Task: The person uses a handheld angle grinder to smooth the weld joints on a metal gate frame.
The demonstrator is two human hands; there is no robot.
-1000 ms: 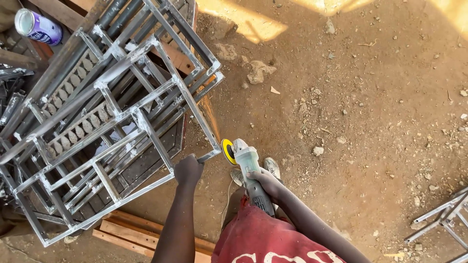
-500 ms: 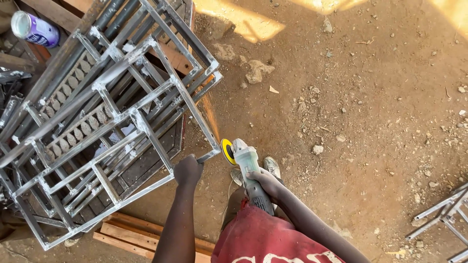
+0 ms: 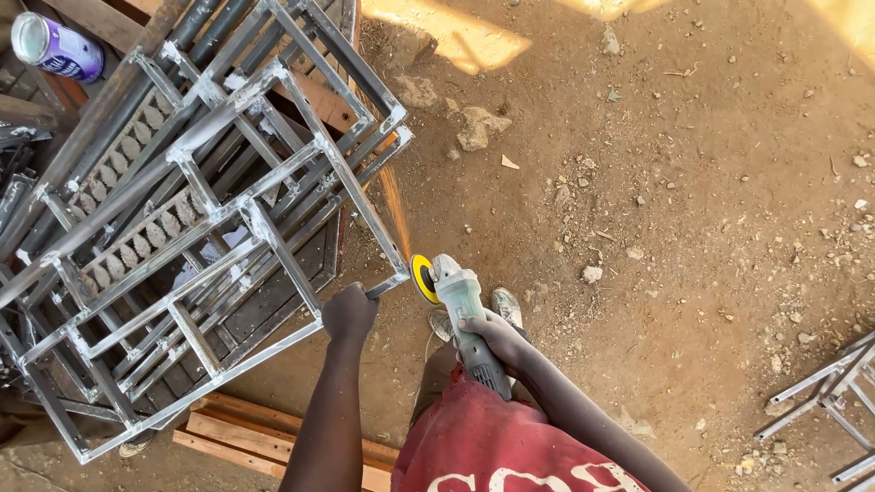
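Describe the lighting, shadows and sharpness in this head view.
Head view: mostly even shade on the dirt ground; bright sun patches glare along the top edge; frame and grinder look sharp; orange sparks streak up from the disc; lines bow slightly near the edges.

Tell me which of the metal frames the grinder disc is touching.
The top frame of the stack, at its near corner beside the left hand. Sparks fly there from the yellow disc; the frames at right lie untouched.

Around you: dirt, stones, scrap wood and a can.
You have a purple-and-white cylindrical can [image 3: 56, 47] at top left, pale rough stones [image 3: 480, 128] on the brown dirt ground [image 3: 693, 228], wooden planks [image 3: 264, 435] at the bottom, and a grey metal frame piece [image 3: 825, 401] at far right.
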